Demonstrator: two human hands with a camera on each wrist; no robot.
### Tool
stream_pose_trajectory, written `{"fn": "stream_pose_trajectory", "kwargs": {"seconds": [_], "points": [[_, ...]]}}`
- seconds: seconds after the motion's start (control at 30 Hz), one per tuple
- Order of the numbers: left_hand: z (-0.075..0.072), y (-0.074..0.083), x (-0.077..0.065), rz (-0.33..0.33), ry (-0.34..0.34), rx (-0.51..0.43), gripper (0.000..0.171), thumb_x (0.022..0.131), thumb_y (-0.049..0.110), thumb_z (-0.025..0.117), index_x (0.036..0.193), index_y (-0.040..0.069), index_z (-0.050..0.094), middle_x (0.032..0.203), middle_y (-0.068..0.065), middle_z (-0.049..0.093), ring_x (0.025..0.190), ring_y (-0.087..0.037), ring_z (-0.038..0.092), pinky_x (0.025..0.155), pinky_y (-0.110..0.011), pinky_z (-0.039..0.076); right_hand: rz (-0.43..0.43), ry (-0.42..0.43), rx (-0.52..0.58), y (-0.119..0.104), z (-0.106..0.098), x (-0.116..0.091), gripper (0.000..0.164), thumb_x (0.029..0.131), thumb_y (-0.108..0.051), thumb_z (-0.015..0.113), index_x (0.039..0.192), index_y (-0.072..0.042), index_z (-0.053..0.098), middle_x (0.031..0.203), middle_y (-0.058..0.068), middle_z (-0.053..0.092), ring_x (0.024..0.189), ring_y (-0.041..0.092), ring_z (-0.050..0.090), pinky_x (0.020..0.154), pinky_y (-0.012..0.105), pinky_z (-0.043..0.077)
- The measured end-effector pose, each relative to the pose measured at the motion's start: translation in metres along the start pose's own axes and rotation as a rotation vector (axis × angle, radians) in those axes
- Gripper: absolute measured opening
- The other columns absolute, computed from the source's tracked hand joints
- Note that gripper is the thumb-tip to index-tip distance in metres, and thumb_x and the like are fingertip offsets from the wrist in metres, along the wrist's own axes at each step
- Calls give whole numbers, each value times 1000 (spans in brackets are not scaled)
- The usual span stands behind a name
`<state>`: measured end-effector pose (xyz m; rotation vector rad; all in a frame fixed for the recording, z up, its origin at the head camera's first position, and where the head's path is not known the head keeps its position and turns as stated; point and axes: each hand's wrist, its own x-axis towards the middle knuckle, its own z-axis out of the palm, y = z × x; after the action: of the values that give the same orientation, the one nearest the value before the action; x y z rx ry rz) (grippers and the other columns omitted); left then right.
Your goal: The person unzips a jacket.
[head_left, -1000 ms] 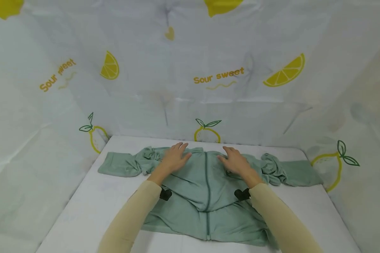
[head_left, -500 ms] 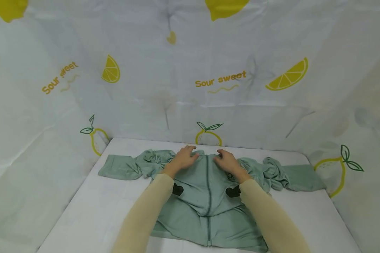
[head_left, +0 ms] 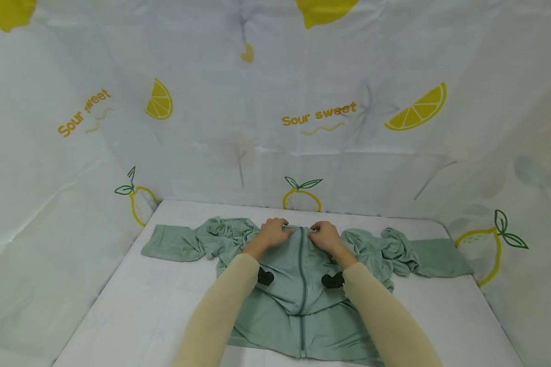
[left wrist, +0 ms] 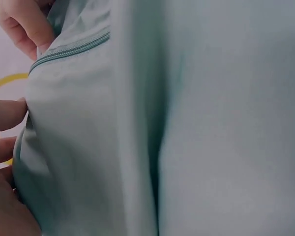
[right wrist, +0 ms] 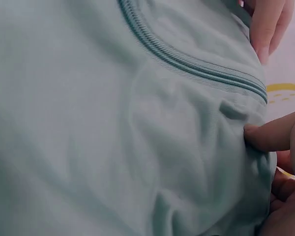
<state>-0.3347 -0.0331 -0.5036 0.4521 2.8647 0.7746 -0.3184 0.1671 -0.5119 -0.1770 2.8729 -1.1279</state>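
Note:
A pale green zip-up jacket lies front up, its sleeves spread to both sides. Its dark zipper runs down the middle. At the collar edge, left of the zipper, my left hand pinches the fabric between thumb and fingers. My right hand grips the same edge just right of the zipper. In the left wrist view the left thumb lies on the cloth with the fingers behind it. The right wrist view shows the right thumb pressing the fabric, fingers curled under the edge.
The jacket rests on a white table. The left sleeve and the right sleeve reach toward the table's sides. A white sheet with lemon prints hangs behind the table and at both sides.
Both hands have moved inward from the shoulder areas to the collar beside the zipper and have taken hold of it. The fabric at the shoulders has bunched inward.

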Motion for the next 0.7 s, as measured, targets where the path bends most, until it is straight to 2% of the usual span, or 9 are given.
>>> {"fn": "stream_pose_trajectory", "kwargs": {"seconds": [0.13,0.27,0.43,0.7], "points": [[-1,2,0,17,14,-94,44,105,36,55,134,5,64,134,-14,63,127,-36,55,106,-52,41,-4,47,37,-4,-6,-4,21,95,-12,67,107,4,73,104,20,69,94,34,63,84,51,52],[-9,5,-3,22,14,-213,44,104,37,57,132,4,65,133,-14,63,123,-33,58,103,-47,46,-26,60,80,-9,-11,-7,16,94,-13,68,102,1,72,98,16,68,87,30,62,80,48,52],[-18,9,-9,50,-8,-303,39,104,33,61,130,4,65,132,-16,62,119,-33,59,97,-47,49,-35,39,133,-14,-19,-12,15,95,-15,68,102,-2,70,101,14,68,90,29,63,79,47,52],[-19,11,-14,105,10,-389,39,104,34,62,130,5,65,131,-15,62,116,-30,59,95,-45,49,-77,22,205,-19,-30,-28,15,96,-12,67,106,-2,69,103,14,67,94,29,63,81,46,52]]}}
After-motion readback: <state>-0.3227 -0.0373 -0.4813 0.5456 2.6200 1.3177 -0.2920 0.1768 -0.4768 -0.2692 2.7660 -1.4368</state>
